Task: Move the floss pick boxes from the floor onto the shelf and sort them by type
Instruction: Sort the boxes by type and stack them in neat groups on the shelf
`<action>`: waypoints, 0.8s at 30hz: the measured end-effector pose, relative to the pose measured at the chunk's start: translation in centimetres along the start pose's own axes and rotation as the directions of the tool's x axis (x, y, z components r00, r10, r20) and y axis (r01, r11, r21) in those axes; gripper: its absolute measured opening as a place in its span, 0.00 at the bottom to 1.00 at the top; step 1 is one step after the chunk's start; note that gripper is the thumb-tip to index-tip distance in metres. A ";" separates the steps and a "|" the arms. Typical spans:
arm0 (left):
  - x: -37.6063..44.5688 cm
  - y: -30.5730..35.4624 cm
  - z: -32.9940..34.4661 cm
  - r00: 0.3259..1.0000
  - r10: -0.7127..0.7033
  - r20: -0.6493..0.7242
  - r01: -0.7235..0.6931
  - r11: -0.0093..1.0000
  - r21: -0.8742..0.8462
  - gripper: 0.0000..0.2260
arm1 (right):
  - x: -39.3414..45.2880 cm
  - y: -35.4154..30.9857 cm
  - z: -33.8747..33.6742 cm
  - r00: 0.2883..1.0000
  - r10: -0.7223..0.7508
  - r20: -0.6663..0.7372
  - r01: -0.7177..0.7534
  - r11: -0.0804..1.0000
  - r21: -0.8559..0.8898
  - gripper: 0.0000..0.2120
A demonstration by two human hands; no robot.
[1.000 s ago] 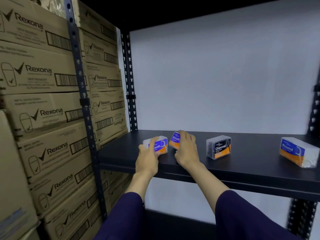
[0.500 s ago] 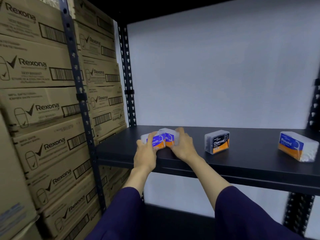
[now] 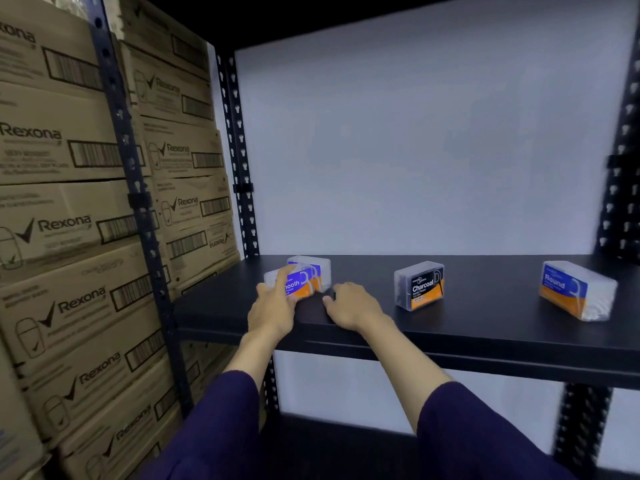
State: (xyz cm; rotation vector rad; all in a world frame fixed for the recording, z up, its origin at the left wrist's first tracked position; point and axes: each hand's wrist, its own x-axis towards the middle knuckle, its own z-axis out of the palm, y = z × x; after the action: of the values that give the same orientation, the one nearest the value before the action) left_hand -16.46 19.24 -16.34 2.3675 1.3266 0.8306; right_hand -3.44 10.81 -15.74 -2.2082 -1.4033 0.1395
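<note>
The left hand (image 3: pixel 272 308) lies on the front Smooth box (image 3: pixel 294 285), its fingers laid over the near face and partly curled on it, the thumb toward the box's left end; the box sits on the black shelf (image 3: pixel 467 327), just ahead of that hand; a second Smooth box (image 3: pixel 313 270) stands right behind and slightly to the right of the first, the two touching or very nearly so, and the blur does not let me tell which; the right hand (image 3: pixel 351 308) rests on the shelf surface just to the right of the front box, fingers relaxed and slightly bent, gripping nothing, its fingertips close to the box's right end but apart from it; further right of the right hand, well apart, the Charcoal box (image 3: pixel 419 285) stands upright with its label facing forward; further right still, the Round box (image 3: pixel 576 289) sits angled, its label turned to the left; beyond the left hand, outside the shelf upright (image 3: pixel 136 188), stacked Rexona cartons (image 3: pixel 62 223) fill the neighbouring bay; both forearms reach out from dark blue sleeves (image 3: pixel 221 431).
</note>
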 end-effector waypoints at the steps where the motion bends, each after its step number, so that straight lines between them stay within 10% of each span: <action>1: 0.5 -0.2 -0.1 1.000 -0.013 0.010 0.013 0.999 0.029 0.25 | -0.3 0.1 0.3 1.000 0.006 0.013 -0.005 0.997 -0.082 0.24; 13: 1.2 0.3 0.4 0.995 0.034 -0.090 -0.037 0.999 -0.030 0.34 | -2.3 1.0 0.3 1.000 -0.013 0.001 0.013 0.973 -0.230 0.28; 18: -2.2 1.2 0.7 0.921 0.168 -0.350 -0.203 0.977 -0.064 0.14 | -5.0 1.3 -1.4 0.973 -0.056 -0.226 0.050 0.998 -0.030 0.13; 24: -5.2 6.8 2.0 0.968 0.215 -0.127 -0.233 0.962 -0.145 0.10 | -8.3 3.8 -5.6 0.861 -0.186 -0.474 0.219 0.976 0.014 0.12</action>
State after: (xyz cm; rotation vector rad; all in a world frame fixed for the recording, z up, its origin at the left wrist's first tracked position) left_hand -12.74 11.29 -16.11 2.4033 0.9983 1.1035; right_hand -2.17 0.26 -14.25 -1.8523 -1.3117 -0.3963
